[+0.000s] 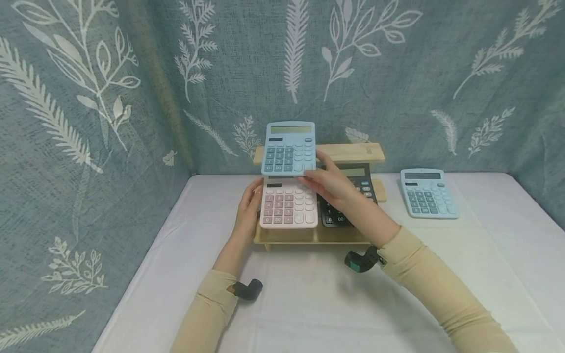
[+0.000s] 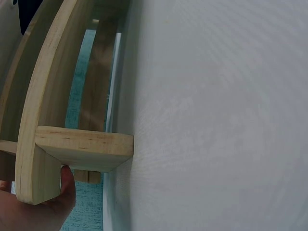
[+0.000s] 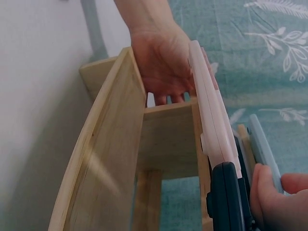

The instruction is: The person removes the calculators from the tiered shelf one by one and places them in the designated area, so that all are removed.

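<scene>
My right hand [image 1: 333, 186] pinches a light-blue calculator [image 1: 289, 147] by its lower right corner. In the right wrist view, thumb and fingers lie on both faces of the blue calculator [image 3: 263, 144]. It stands upright at the back tier of a two-tier wooden rack [image 1: 287, 237]. A white calculator with pink keys [image 1: 289, 208] leans in the front tier, its top overlapped by the blue one. Beside it stands a black calculator [image 1: 332, 218], partly behind my right forearm. My left hand [image 1: 247, 211] grips the rack's left end, with the thumb against the wood [image 2: 45, 175].
Another light-blue calculator [image 1: 429, 193] lies on the white-covered table [image 1: 309, 304], right of the rack. A blue-grey leaf-patterned curtain [image 1: 265, 59] hangs close behind the rack and along the left side. Dark wrist cameras [image 1: 249, 290] sit on both sleeves.
</scene>
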Motion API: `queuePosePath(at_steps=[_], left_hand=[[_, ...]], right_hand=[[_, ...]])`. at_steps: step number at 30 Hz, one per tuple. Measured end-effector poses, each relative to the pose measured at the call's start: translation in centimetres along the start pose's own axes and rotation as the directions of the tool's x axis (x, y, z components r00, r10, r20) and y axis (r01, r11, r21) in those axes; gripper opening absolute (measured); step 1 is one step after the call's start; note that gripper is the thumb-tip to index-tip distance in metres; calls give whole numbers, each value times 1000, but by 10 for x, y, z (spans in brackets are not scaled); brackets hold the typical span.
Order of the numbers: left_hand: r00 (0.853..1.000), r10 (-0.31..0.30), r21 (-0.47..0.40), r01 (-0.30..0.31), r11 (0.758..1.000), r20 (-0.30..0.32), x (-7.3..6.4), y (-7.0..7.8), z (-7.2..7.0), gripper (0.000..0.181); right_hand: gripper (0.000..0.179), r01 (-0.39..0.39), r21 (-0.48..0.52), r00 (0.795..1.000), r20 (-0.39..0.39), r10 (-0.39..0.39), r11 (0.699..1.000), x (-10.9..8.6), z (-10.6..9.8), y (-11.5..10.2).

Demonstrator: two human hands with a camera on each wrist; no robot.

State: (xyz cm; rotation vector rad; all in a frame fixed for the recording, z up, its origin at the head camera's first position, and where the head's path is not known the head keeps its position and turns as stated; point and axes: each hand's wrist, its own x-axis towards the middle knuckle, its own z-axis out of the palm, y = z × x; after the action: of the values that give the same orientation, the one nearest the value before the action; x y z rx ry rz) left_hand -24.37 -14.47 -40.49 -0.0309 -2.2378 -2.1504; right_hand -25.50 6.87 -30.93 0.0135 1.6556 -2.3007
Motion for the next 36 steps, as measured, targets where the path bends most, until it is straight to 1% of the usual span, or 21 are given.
queuePosePath(at_steps=[8,11,17,29,35,36], left_hand=[[1000,8,-10,-8,1000,-17,1,-2,1,44],[1000,17,-15,-18,1000,-14,1,-3,2,44],[1000,9,-16,-9,1000,-4,0,-3,1,43],[1000,19,-24,-19,1000,-9,0,-1,1,42],[1000,27,-39,-27,999,1,-1,0,0,44],[1000,23,-39,-22,999,6,-3,3,0,44]], right_hand=[[75,-2,42,1000,-5,2,999,-3,0,-1],[75,-2,63,1000,-5,2,998,-4,-1,-1],[75,-9,98,1000,-7,9,995,-7,-3,-1],[74,-5,111,1000,17,3,994,-20,-7,-1],[74,-10,131,1000,11,8,991,-26,-10,-1],[74,-10,133,1000,9,9,991,-27,-10,-1]])
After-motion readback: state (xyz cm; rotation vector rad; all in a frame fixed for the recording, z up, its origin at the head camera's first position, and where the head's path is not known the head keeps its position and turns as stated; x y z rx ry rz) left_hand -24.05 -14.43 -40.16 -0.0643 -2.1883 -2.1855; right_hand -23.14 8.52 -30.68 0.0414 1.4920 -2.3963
